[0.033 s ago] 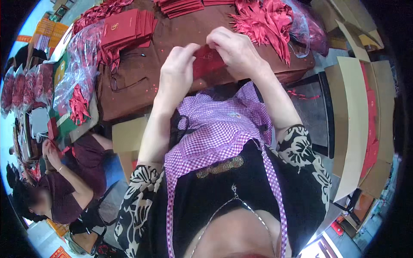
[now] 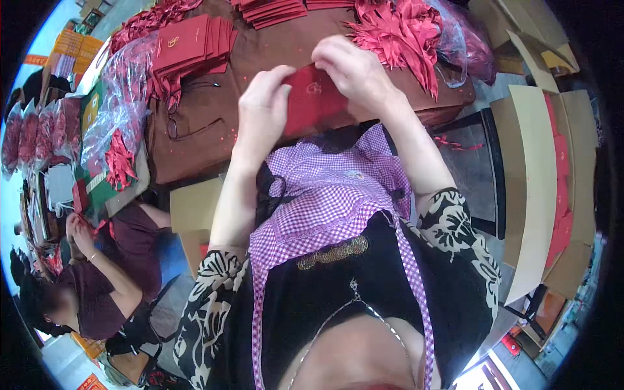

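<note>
Over the near part of the brown-covered table, I hold a flat red card piece point(image 2: 311, 101) with a gold emblem. It hangs slightly blurred between my hands, its emblem side up. My left hand point(image 2: 265, 97) grips its left edge, thumb and fingers closed. My right hand point(image 2: 354, 75) pinches the far right corner, the fingertips partly hidden. At the far left of the table lies a stack of similar red card pieces point(image 2: 185, 45). A bundle of red ribbons point(image 2: 406, 39) rests beyond my right hand.
A pair of glasses point(image 2: 195, 123) lies on the brown tablecloth point(image 2: 201, 153) left of my hands. Clear plastic wrap point(image 2: 123, 84) hangs at the left edge. An open cardboard box point(image 2: 530, 188) with red items stands at right. A seated co-worker point(image 2: 107, 273) works at lower left.
My hands have moved slightly apart, and more of the red card piece with its emblem shows between them.
</note>
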The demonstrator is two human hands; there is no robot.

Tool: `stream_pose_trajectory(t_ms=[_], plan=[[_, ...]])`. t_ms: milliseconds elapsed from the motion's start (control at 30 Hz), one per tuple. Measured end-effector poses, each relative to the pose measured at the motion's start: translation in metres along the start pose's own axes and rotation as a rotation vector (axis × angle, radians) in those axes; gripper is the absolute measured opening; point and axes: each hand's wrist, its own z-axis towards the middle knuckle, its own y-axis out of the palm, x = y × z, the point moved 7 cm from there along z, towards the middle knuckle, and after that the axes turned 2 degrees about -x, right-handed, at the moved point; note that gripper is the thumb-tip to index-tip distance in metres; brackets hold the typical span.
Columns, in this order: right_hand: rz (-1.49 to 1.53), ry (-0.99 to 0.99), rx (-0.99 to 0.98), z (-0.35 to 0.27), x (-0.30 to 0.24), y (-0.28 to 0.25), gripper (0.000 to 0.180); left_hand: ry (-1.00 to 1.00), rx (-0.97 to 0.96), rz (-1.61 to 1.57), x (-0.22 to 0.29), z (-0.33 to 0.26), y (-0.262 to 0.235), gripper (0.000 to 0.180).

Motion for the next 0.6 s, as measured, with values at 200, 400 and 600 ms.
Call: stream_pose_trajectory(t_ms=[200,400,600], plan=[[0.487,0.638,0.256,-0.051,0.071,0.006,0.025,-0.429,0.328,-0.796,-0.065,-0.029,-0.007,0.027],[0.982,0.969,0.010,-0.093,0.065,0.058,0.020,-0.488,0.370,-0.895,-0.070,-0.040,0.003,0.027],[0.863,0.833,0.034,-0.078,0.061,0.045,0.014,-0.234,0.219,0.023,-0.051,-0.025,-0.018,0.019]])
